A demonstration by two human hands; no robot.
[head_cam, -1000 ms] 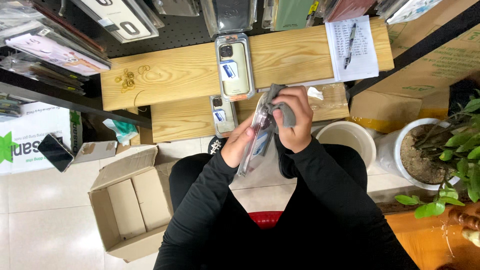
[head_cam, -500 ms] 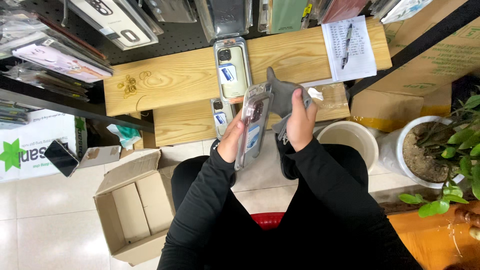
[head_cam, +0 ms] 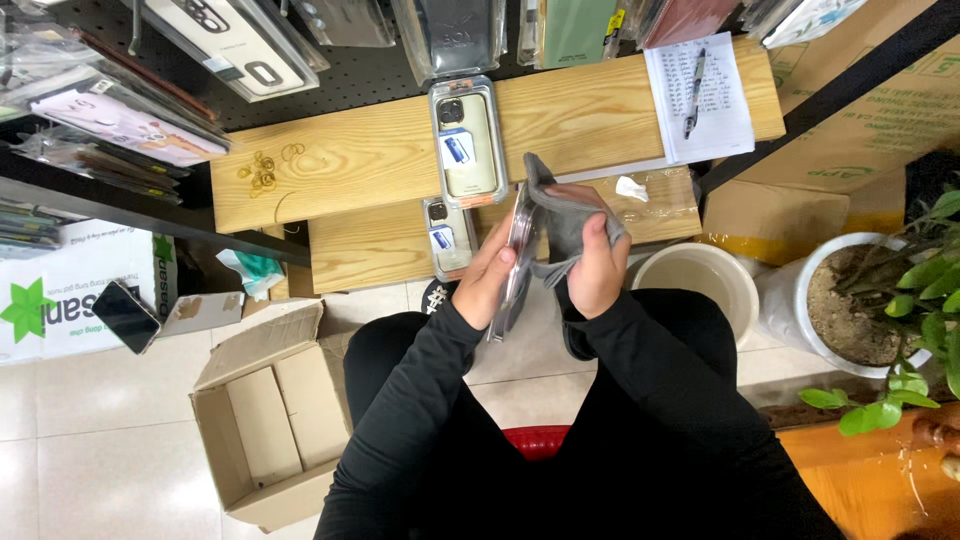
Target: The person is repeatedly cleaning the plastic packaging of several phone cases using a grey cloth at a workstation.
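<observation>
In the head view, a clear phone-case package is held edge-on above the lap, gripped along its lower side by the left hand, whose fingers are closed around it. A grey cloth is clamped in the right hand and pressed against the package's face. Just beyond the hands, two more packaged phone cases lie on stacked wooden boards, with a notepad and pen further right. An open cardboard box stands on the tiled floor at left, and a white bucket sits near the right knee.
</observation>
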